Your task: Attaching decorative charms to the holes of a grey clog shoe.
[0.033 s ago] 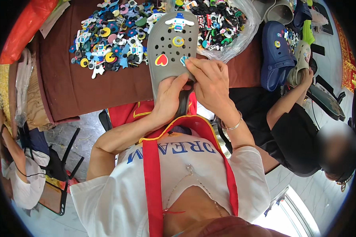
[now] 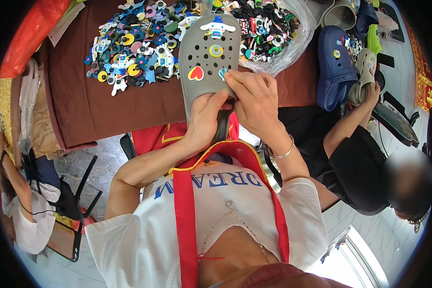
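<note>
A grey clog [image 2: 204,55] with round holes is held toe-up over the table edge. My left hand [image 2: 205,115] grips it near the opening, thumb on top, the other fingers mostly hidden inside or beneath. The fingers of my right hand [image 2: 257,98] are pinched on a small blue-and-white shoe charm [image 2: 222,73] at the clog's right side, partly covered by the fingertips. Other charms sit on the clog: a white character with a blue hat [image 2: 217,29], a yellow ring [image 2: 216,50] and a red heart [image 2: 196,73].
Loose charms [image 2: 139,48] lie heaped on the brown cloth [image 2: 91,115], left of a clear plastic bag [image 2: 293,45] holding more. A navy clog [image 2: 332,67] stands at the right, where a co-worker's hand [image 2: 369,96] touches a beige clog [image 2: 366,72]. Another person's arm [image 2: 17,185] is at far left.
</note>
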The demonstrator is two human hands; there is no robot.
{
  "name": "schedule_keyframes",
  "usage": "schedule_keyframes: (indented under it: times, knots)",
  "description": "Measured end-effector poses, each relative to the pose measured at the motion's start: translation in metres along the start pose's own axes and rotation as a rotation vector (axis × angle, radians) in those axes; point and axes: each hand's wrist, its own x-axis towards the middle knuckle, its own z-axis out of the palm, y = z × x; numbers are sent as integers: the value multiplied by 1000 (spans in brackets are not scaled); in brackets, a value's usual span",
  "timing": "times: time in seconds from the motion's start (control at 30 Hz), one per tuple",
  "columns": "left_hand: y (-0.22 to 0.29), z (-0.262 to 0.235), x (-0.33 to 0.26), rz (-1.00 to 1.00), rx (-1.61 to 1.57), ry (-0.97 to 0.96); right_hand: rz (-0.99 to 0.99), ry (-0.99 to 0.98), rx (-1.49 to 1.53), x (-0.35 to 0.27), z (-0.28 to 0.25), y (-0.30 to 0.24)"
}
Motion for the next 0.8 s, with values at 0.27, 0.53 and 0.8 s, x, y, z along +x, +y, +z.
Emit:
schedule_keyframes:
  times: [0.27,0.53,0.8]
  knots:
    - [14,19,5,-96,-264,81,-34,-69,11,1,-2,2]
    - [10,9,3,-224,-280,134,-43,-129,33,2,-4,2]
    - [2,-1,3,-75,-132,-10,17,-154,127,2,-10,5]
